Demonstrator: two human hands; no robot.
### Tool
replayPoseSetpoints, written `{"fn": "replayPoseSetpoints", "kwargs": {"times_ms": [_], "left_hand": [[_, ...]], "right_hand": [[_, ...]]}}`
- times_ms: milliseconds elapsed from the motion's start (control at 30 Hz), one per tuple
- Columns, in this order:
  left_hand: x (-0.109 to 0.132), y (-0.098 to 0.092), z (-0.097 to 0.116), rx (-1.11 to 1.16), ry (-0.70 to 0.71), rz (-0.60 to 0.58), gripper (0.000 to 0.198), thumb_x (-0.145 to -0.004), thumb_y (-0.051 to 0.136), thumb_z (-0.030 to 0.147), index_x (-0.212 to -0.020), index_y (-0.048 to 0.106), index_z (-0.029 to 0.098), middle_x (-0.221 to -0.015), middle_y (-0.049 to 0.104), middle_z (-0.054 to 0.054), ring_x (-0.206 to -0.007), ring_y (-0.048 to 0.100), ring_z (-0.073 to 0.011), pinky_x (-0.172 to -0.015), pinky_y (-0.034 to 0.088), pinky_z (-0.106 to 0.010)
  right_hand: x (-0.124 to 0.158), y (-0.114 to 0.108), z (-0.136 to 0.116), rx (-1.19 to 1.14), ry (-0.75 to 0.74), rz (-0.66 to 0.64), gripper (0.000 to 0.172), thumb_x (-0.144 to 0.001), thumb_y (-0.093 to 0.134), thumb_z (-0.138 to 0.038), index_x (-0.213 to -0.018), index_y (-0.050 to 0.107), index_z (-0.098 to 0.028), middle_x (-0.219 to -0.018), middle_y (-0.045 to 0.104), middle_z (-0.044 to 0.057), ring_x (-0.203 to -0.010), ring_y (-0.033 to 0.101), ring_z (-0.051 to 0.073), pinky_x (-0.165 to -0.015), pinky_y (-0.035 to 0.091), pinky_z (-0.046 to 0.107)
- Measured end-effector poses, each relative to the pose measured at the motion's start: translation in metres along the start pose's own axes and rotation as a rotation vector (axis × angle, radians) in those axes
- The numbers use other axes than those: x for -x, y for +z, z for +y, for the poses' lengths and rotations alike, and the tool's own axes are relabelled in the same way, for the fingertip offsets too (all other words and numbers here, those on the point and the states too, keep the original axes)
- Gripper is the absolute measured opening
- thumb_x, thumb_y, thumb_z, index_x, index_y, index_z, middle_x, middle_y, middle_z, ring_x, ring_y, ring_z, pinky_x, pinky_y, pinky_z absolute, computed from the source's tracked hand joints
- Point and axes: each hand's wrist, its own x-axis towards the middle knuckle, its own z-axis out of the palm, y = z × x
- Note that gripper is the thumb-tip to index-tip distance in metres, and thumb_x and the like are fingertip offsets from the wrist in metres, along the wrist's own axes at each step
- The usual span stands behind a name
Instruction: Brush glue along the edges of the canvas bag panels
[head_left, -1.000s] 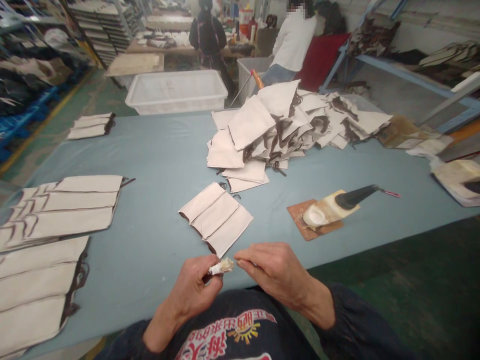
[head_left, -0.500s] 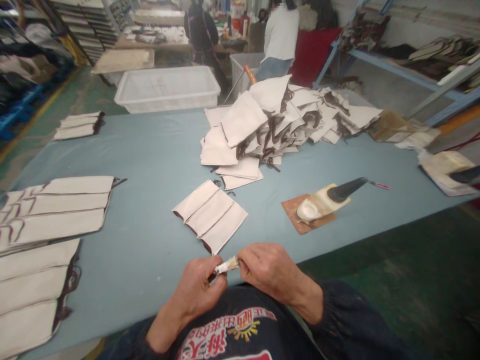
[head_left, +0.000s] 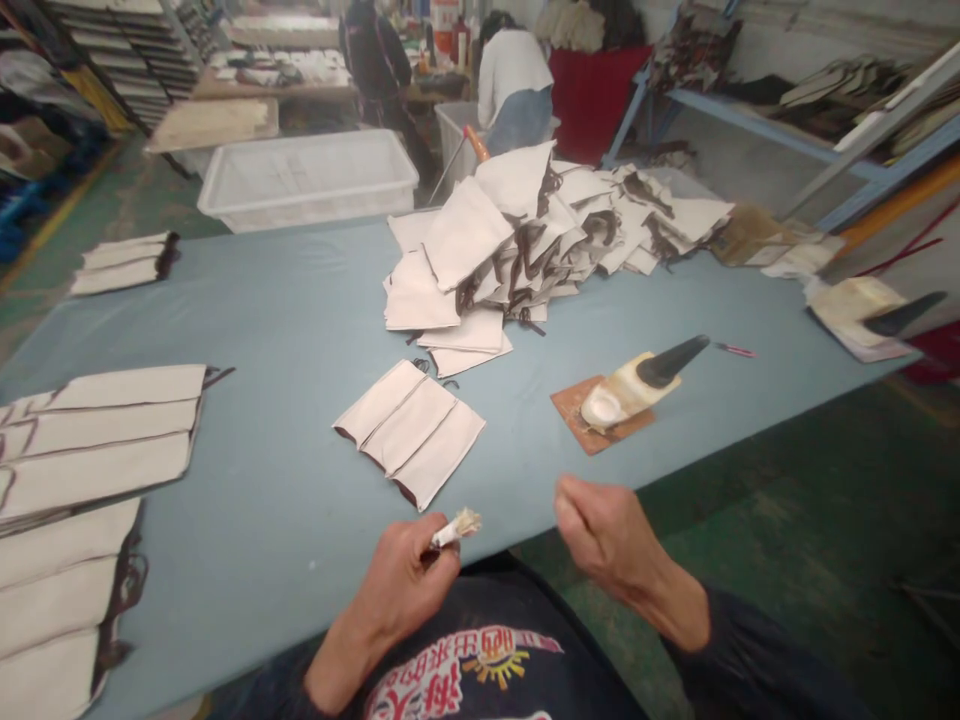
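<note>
My left hand [head_left: 409, 572] is closed around a small brush [head_left: 457, 527], whose pale, frayed tip sticks out past the thumb. To its right, my right hand [head_left: 619, 545] is held above the table's near edge with its fingers curled together; whatever they may hold is hidden. Just beyond my left hand, a cream cloth piece with three panels and dark edging [head_left: 410, 430] lies flat on the table. Past my right hand, a yellowish, crusted container with a black tapered end [head_left: 634, 388] rests on a brown board [head_left: 570, 408].
A heap of cream cloth pieces [head_left: 472, 235] covers the far middle of the blue-grey table [head_left: 262, 520]. Stacked panelled pieces [head_left: 112, 425] lie at the left. A second crusted container [head_left: 855, 305] stands at the far right. Behind are a white tub [head_left: 311, 175] and two people.
My right hand has pulled away from the brush tip and moved right, leaving the tip exposed. The brush stays in my left hand. The whole view has shifted slightly.
</note>
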Motion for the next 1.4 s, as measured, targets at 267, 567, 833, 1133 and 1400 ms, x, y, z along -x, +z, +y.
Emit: {"fn": "replayPoseSetpoints", "kwargs": {"times_ms": [267, 567, 833, 1133, 1400], "left_hand": [[-0.005, 0.008, 0.005, -0.201, 0.226, 0.206, 0.015, -0.085, 0.050, 0.017, -0.071, 0.055, 0.021, -0.060, 0.057, 0.002, -0.056, 0.055, -0.0141, -0.058, 0.035, -0.025], [-0.001, 0.009, 0.005, -0.284, 0.231, 0.237, 0.014, -0.085, 0.051, 0.018, -0.073, 0.056, 0.021, -0.063, 0.062, 0.001, -0.059, 0.059, -0.0163, -0.059, 0.037, -0.027], [0.001, 0.016, 0.010, -0.384, 0.103, 0.157, 0.013, -0.085, 0.053, 0.020, -0.072, 0.055, 0.022, -0.066, 0.066, -0.002, -0.062, 0.062, -0.0190, -0.060, 0.031, -0.030], [0.016, 0.014, 0.001, -0.310, -0.150, 0.006, 0.020, -0.089, 0.045, 0.025, -0.070, 0.050, 0.022, -0.061, 0.062, -0.001, -0.059, 0.058, -0.0187, -0.059, 0.024, -0.030], [0.005, 0.012, -0.001, 0.158, -0.015, 0.088, 0.027, -0.088, 0.046, 0.028, -0.062, 0.038, 0.023, -0.056, 0.036, 0.006, -0.051, 0.038, -0.0103, -0.054, 0.027, -0.025]], "right_hand": [[-0.002, 0.010, -0.065, -0.206, -0.119, 0.125, 0.024, -0.108, 0.046, -0.023, -0.099, 0.067, -0.018, -0.077, 0.071, 0.002, -0.066, 0.066, 0.015, -0.065, 0.047, 0.026], [0.001, 0.019, -0.063, -0.210, -0.110, 0.063, 0.021, -0.106, 0.048, -0.021, -0.100, 0.068, -0.016, -0.078, 0.070, 0.002, -0.066, 0.067, 0.016, -0.063, 0.048, 0.027], [0.005, 0.048, -0.055, 0.066, -0.134, 0.007, 0.016, -0.092, 0.052, -0.009, -0.086, 0.062, -0.020, -0.072, 0.066, 0.000, -0.060, 0.064, 0.017, -0.058, 0.039, 0.029], [-0.006, 0.026, 0.039, 0.248, 0.361, -0.025, 0.018, -0.093, 0.041, -0.016, -0.078, 0.048, -0.024, -0.058, 0.052, -0.002, -0.053, 0.052, 0.018, -0.053, 0.027, 0.029], [-0.004, 0.022, -0.044, -0.328, -0.019, 0.066, 0.030, -0.102, 0.046, -0.018, -0.074, 0.056, -0.021, -0.062, 0.057, -0.003, -0.054, 0.053, 0.011, -0.057, 0.038, 0.024]]}}
